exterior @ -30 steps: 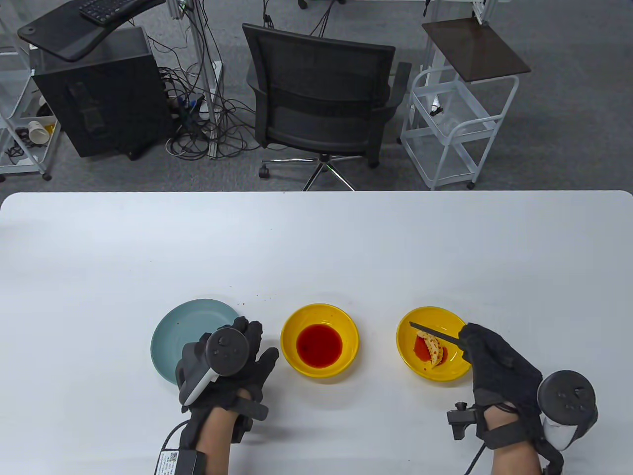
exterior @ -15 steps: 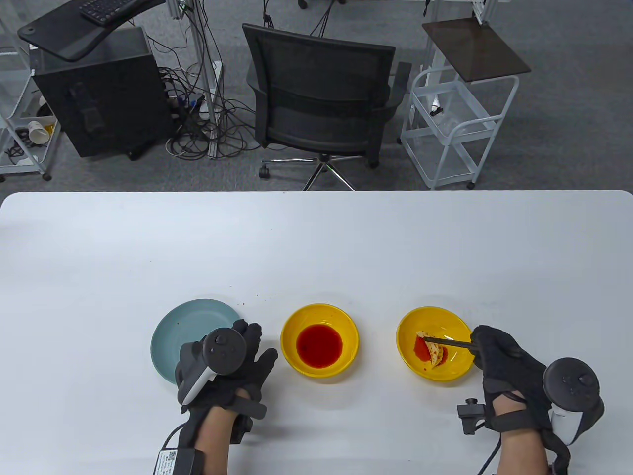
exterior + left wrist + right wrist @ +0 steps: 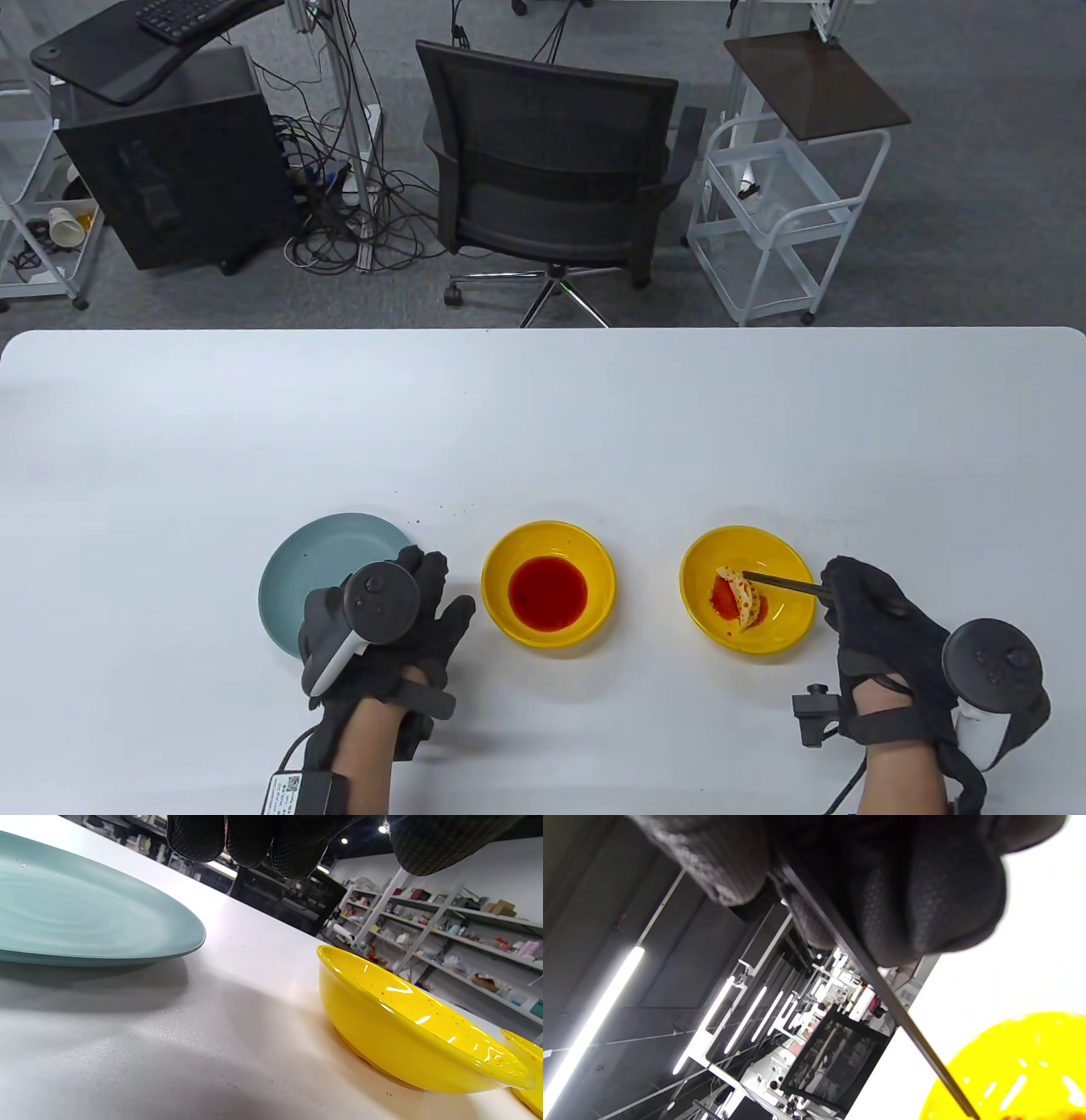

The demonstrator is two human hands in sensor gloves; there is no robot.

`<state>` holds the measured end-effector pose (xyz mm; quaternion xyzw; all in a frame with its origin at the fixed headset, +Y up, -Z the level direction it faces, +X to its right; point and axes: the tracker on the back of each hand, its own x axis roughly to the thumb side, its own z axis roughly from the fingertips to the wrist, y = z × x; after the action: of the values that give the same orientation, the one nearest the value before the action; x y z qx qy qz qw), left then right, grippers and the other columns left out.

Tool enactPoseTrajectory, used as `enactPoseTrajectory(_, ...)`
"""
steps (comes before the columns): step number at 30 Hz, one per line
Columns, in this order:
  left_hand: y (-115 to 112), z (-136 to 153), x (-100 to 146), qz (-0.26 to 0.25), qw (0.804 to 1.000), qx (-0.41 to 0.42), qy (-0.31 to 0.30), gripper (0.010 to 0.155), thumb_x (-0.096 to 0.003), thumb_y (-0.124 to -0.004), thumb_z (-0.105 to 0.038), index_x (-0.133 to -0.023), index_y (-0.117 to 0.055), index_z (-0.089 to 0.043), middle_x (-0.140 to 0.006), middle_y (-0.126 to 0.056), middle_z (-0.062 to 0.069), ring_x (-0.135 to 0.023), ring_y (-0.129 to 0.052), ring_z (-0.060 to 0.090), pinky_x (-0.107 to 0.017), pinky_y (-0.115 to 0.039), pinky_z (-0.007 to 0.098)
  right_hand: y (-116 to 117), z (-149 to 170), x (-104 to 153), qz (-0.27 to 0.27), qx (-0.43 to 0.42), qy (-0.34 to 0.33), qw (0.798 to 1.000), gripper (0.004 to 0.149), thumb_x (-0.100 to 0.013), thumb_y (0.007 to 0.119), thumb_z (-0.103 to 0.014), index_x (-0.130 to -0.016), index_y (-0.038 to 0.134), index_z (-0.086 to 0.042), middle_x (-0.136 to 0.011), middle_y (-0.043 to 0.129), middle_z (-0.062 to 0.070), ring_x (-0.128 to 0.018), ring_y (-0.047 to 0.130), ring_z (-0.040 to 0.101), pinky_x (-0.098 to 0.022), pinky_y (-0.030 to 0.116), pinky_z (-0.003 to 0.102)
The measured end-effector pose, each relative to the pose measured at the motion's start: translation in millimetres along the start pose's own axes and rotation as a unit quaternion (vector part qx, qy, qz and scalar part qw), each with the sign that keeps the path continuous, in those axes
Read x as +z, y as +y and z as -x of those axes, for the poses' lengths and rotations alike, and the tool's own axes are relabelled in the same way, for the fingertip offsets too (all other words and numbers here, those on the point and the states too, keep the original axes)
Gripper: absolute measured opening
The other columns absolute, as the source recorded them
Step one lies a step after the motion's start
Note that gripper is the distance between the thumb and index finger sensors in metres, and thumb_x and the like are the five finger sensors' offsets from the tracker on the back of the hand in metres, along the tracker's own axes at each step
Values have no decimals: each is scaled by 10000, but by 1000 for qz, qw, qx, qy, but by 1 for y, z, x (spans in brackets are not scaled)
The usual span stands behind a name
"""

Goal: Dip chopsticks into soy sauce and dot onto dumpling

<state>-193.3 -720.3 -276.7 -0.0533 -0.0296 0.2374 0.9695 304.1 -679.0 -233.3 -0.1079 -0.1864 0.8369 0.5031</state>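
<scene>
Currently right hand (image 3: 878, 624) pinching thin black chopsticks (image 3: 782, 582), tips on sauce-spotted pale dumpling (image 3: 741, 599) in right yellow bowl (image 3: 785, 632); left hand (image 3: 386, 624) fingers spread, flat beside red soy sauce bowl (image 3: 548, 586)

My table view looks steeply down from above the near edge of the worktop (image 3: 543, 407), facing the chair (image 3: 551, 161) beyond. My left wrist view sits almost on the worktop surface, level, looking across the blue plate (image 3: 85, 912) toward the sauce bowl (image 3: 407, 1027); the table view shows both. My right wrist view is rolled sideways, very close under the fingers (image 3: 925, 899), catching the chopstick (image 3: 882, 993) and the rim of the dumpling bowl (image 3: 1018, 1069), which the table view also covers.
</scene>
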Motion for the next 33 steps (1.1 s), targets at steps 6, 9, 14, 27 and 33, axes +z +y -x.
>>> enactPoseTrajectory(6,0,0,0,-3,1000,0,-2,770,-473,-706,-633,-1092,-609,-184,-1170,-525,81,-1050,-598,465,-719,-367,731,-1,0,0,5,9,0,1000,523,-429,768,-470,-762,902,-89,-677,1017,225,-451,1017,418,-616,612,735)
enactPoseTrajectory(9,0,0,0,-3,1000,2,-2,771,-473,-705,-633,-1092,-609,-183,-1170,-526,82,-1050,-598,465,-720,-367,731,-3,0,1,9,13,6,1000,523,-430,767,-470,-762,902,-89,-676,1018,224,-449,1018,417,-614,613,735)
enactPoseTrajectory(14,0,0,0,-6,1000,3,-3,769,-473,-706,-632,-1090,-612,-184,-1169,-528,83,-1048,-600,466,-720,-366,731,-6,-2,1,16,-2,-2,1000,525,-432,765,-465,-766,894,-80,-686,1006,228,-461,1003,426,-621,600,738)
enactPoseTrajectory(27,2,1,1,-10,1000,4,-4,769,-472,-707,-632,-1090,-614,-183,-1168,-534,82,-1048,-604,466,-719,-368,732,-5,-7,3,-16,14,-11,1000,535,-428,749,-454,-794,855,-79,-750,957,222,-531,951,448,-642,544,756)
enactPoseTrajectory(33,2,1,1,-11,1000,5,-5,769,-473,-706,-633,-1091,-613,-185,-1168,-535,83,-1047,-608,466,-720,-367,733,-2,-8,3,-30,21,-16,999,536,-424,750,-454,-797,853,-82,-760,952,217,-543,945,451,-646,532,760)
